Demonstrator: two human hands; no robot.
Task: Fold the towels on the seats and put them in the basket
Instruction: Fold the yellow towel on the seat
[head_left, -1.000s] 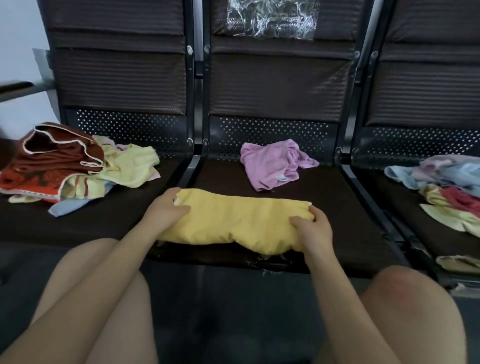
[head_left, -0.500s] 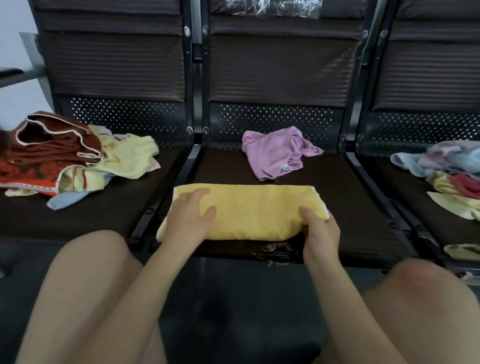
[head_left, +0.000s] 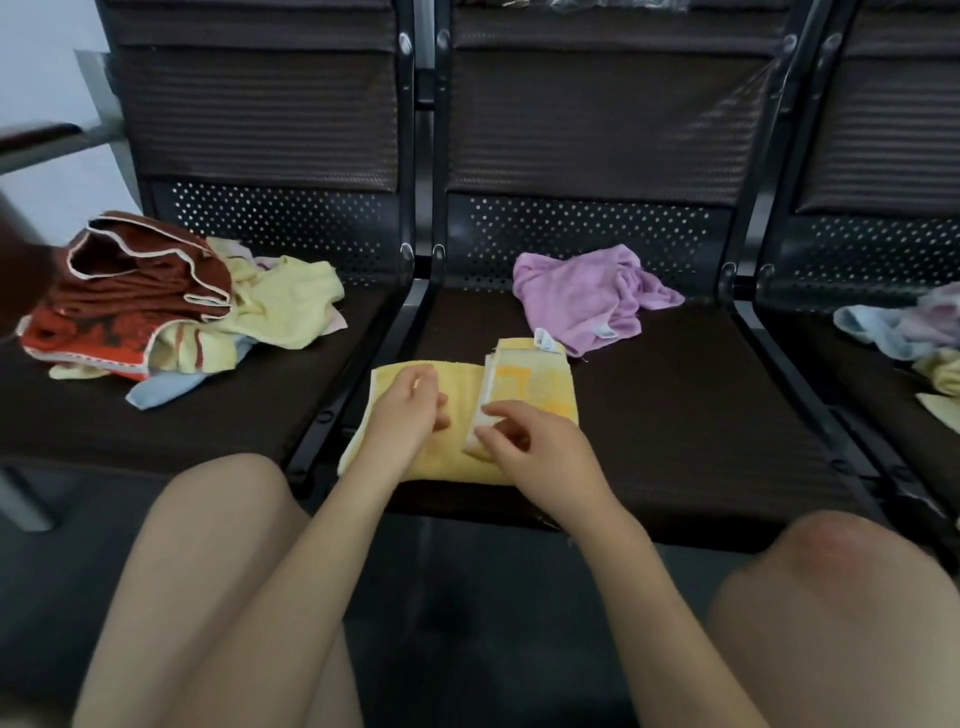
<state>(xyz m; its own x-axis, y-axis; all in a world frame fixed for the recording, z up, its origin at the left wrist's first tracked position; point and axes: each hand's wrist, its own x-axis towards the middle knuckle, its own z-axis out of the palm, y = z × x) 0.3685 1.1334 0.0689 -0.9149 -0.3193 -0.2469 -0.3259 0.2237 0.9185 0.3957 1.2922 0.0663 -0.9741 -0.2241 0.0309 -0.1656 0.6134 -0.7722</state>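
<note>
Both hands sit on the yellow towel (head_left: 410, 457), long axis left-right: right hand (head_left: 524, 449) pinches its folded-over right end, left hand (head_left: 410, 408) rests loosely curled, holding nothing, on the left half.

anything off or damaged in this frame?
Minor only. The yellow towel hangs over the middle seat's front-left edge onto the frame gap, and its right end is folded back slightly askew, white tag exposed. The seat's front edge looks frayed near the right hand. The other towels lie crumpled, unfolded.
</note>
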